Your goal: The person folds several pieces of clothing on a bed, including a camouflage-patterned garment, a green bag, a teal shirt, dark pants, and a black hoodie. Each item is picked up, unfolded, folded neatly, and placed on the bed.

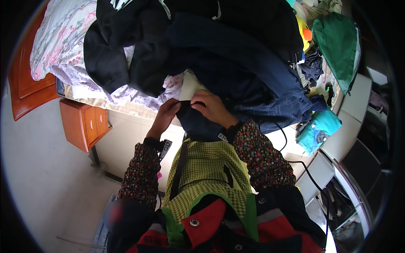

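Note:
Between my two hands, in front of my apron, hangs a dark navy piece of clothing (195, 125). My left hand (166, 114) pinches its upper left edge between thumb and fingers. A short way to the right, my right hand (209, 106) grips the same upper edge with bent fingers. Which part of the garment this is, I cannot tell. Just beyond my hands, a heap of black clothes (147, 46) and navy clothes (253, 63) covers much of the bed. A pale cloth patch (190, 84) shows between them.
A floral bedsheet (63, 33) lies at the far left, above a wooden bedside cabinet (84, 122). To the right are a green bag-like item (336, 46), a yellow plush toy (304, 34) and a turquoise cloth bundle (320, 128). A black cable (310, 175) runs down my right side.

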Demonstrator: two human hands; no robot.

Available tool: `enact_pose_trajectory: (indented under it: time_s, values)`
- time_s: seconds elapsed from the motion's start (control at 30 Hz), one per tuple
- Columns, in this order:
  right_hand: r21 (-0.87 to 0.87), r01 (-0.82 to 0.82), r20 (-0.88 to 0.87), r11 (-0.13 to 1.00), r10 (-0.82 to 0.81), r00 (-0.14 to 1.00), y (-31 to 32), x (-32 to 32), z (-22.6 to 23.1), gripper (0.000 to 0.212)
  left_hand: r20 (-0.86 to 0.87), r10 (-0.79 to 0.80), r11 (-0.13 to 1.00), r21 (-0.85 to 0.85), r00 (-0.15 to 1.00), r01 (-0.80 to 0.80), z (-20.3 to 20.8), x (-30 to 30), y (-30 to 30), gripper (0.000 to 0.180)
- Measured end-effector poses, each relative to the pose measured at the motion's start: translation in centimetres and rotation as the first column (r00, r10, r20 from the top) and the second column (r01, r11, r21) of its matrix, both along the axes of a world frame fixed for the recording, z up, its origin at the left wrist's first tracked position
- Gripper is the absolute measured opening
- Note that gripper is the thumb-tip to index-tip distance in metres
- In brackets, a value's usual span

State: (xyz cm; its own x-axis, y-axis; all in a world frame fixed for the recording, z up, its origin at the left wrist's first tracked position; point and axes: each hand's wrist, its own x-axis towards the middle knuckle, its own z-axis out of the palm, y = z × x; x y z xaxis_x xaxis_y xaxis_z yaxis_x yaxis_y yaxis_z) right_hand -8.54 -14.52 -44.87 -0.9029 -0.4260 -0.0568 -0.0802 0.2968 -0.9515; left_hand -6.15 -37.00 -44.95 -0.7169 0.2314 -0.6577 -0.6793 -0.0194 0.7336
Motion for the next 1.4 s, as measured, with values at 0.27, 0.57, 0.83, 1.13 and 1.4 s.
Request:
enact_pose_trajectory:
  time_s: [0.27,0.57,0.83,1.13,1.4]
  values:
    - [0.146,-0.062,0.249,0.987,0.024,0.968,-1.7,-0.9,-2.5,0.013,-0.172,0.042,0.973,0.229,0.984,-0.001,-2.9,1.6,1.0,0.059]
    - [0.068,0.202,-0.148,0.977,-0.191,0.970,-3.9,2.5,4.2,0.022,0.029,-0.057,0.994,-0.094,0.998,0.059,-0.3,6.1,-0.8,0.045]
    - [0.286,0.247,-0.349,0.926,-0.140,0.927,-1.6,4.5,2.4,0.049,0.014,-0.212,0.846,-0.498,0.977,0.190,-3.8,3.8,-9.1,0.042]
    - [0.573,0.812,-0.385,-0.109,-0.911,0.150,22.6,18.3,-4.4,0.060,0.109,0.202,0.972,-0.141,0.973,-0.186,-4.1,6.2,-7.5,0.062]
    - [0.681,0.618,0.065,0.393,-0.873,0.484,31.5,18.2,-7.4,0.082,0.300,0.171,0.970,-0.218,0.939,-0.107,-2.7,6.4,-7.6,0.049]
